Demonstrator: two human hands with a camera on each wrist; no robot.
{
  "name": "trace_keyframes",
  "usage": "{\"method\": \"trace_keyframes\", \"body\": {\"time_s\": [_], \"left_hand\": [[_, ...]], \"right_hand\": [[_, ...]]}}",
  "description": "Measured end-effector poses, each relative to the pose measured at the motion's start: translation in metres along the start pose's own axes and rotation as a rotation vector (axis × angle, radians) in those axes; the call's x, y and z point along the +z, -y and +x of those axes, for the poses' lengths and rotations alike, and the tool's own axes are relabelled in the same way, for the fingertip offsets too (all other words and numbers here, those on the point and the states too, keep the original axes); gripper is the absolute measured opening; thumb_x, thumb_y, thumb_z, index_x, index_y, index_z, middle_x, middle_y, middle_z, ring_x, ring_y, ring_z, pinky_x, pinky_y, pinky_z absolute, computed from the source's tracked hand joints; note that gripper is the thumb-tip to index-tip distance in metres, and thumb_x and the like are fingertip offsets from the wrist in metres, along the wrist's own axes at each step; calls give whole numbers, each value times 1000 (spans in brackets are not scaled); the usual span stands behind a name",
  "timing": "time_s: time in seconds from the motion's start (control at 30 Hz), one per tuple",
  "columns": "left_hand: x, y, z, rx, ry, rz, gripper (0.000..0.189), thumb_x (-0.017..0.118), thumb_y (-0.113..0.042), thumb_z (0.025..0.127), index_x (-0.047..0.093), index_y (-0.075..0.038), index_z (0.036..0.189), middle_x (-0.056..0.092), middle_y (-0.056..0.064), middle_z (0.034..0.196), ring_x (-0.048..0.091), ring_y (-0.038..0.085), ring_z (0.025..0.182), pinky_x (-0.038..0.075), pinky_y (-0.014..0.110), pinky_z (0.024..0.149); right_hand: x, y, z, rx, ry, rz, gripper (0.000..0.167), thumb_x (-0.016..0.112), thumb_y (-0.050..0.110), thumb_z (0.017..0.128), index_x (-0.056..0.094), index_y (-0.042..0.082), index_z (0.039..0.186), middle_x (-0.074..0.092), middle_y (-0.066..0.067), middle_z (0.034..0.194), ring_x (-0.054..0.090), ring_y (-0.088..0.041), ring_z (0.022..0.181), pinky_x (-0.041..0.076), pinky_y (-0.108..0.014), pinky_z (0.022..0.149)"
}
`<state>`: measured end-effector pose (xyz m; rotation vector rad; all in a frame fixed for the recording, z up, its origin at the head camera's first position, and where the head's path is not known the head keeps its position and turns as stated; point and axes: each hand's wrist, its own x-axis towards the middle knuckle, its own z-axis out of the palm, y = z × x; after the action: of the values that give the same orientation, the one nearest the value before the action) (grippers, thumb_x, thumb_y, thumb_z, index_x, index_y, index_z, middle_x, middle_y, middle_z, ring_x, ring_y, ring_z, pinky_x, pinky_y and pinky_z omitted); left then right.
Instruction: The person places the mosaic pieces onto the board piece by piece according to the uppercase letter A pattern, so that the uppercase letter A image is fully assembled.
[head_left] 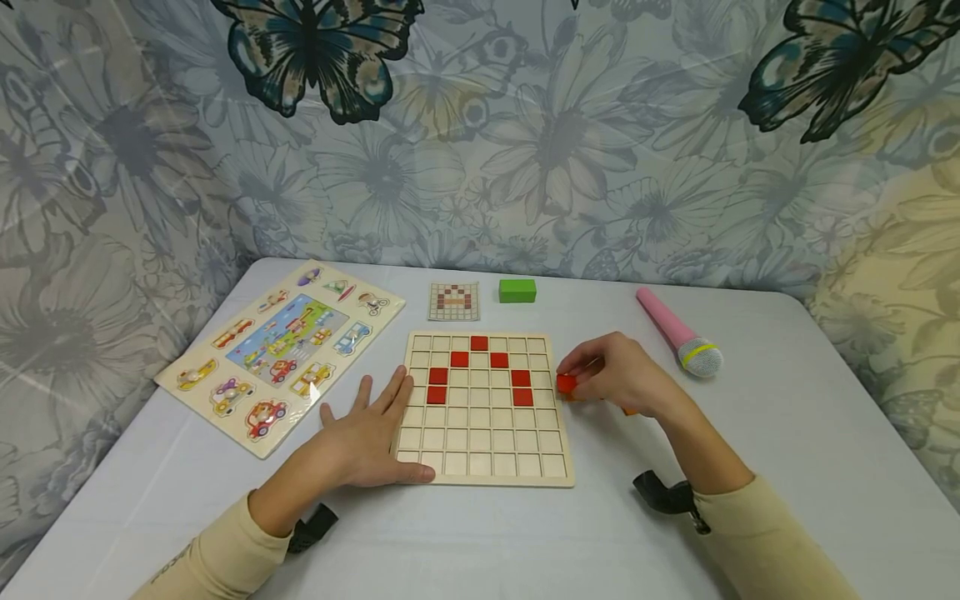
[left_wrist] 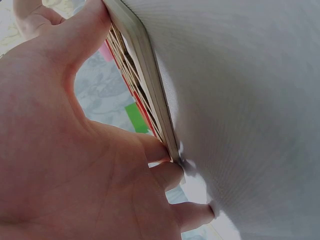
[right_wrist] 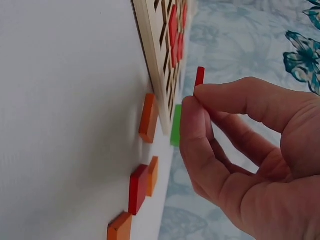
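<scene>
Beige sleeves [head_left: 772,537] come nearest. The left hand [head_left: 363,437], spread wide, rests against the wooden grid board [head_left: 480,440]; the right hand [head_left: 618,375] pinches a red tile [right_wrist: 200,76] beside it.

Soft, even light filled the head view, leaving faint shadows on the white table [head_left: 480,542]. Both wrist views looked dimmer and greyer, with the floral backdrop [right_wrist: 230,45] blurred behind the right hand [right_wrist: 260,195].

White-covered table [head_left: 495,537], gridded wooden board [head_left: 480,439], picture puzzle [head_left: 285,335], pattern card [head_left: 453,302], green block [head_left: 517,291], pink microphone [head_left: 670,327], loose tiles [right_wrist: 138,190]
</scene>
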<state>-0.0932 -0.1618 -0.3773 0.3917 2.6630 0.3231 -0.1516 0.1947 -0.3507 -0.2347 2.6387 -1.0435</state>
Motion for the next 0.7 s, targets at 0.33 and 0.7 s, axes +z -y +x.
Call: {"method": "trace_keyframes", "body": {"time_s": [0.33, 0.7], "left_hand": [[0, -1, 0, 2, 0, -1, 131, 75, -77, 78, 8, -10, 169, -2, 4, 177, 5, 53, 158, 12, 94, 100], [0, 0, 0, 5, 4, -7, 131, 75, -77, 77, 8, -10, 169, -2, 5, 177, 5, 53, 158, 11, 94, 100]], "right_hand": [[17, 6, 1, -29, 41, 68, 28, 86, 0, 77, 80, 6, 104, 76, -8, 98, 66, -20, 84, 56, -31, 72], [30, 14, 0, -50, 89, 110, 25, 84, -2, 77, 81, 6, 101, 75, -8, 94, 66, -19, 81, 56, -30, 72]]}}
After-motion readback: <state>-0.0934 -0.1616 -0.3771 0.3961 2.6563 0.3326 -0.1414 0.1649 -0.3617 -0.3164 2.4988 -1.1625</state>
